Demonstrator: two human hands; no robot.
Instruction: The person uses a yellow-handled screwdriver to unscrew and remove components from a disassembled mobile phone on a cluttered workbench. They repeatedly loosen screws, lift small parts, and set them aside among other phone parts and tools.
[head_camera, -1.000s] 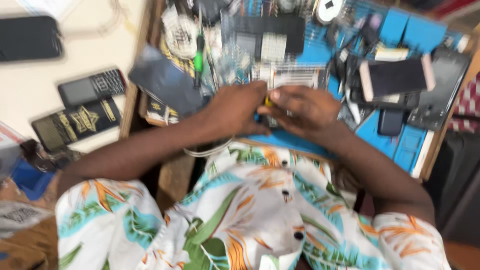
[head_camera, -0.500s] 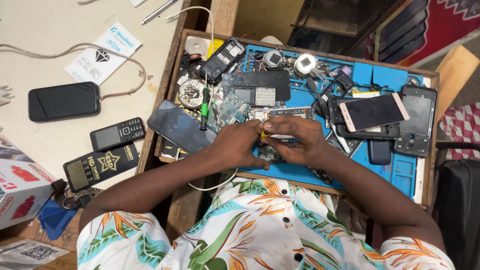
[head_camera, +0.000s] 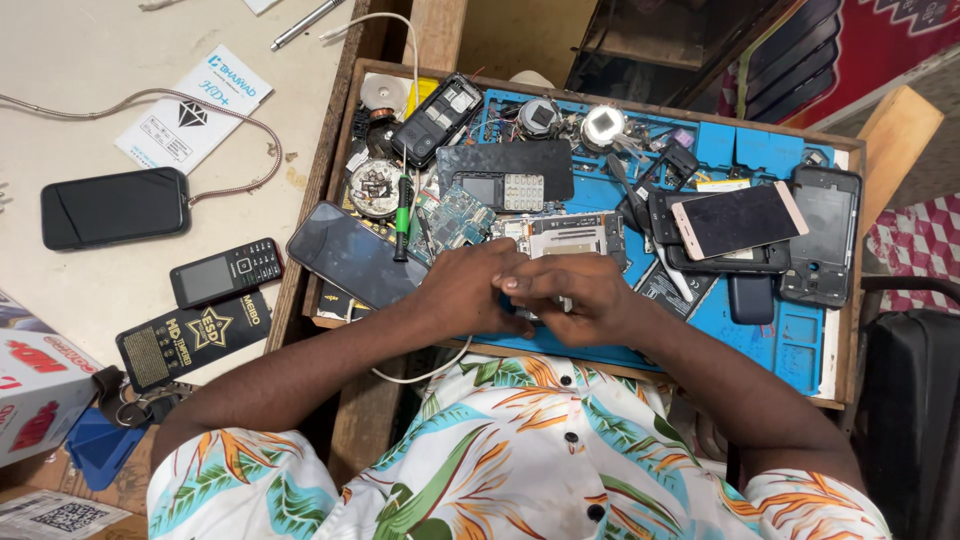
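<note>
Both hands, the left hand (head_camera: 468, 290) and right hand (head_camera: 580, 298), are curled together over the blue silicone repair mat (head_camera: 770, 340), fingers pinched around something small I cannot make out, best worked steadily, low over the mat.

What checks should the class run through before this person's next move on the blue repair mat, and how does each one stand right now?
1. Both hands on the work: ok. The left hand and right hand meet over the blue mat.
2. Part being worked on visible: cannot tell; the hands cover it.
3. Green-handled screwdriver within reach: ok, it lies just above the left hand.
4. Opened phone clear of the hands: not ok, it sits right at the fingertips.
5. Dark smartphone secure: not ok, it lies tilted over the tray's left edge.
6. Pale-screened phone stable: cannot tell; it rests stacked on darker parts.
</note>
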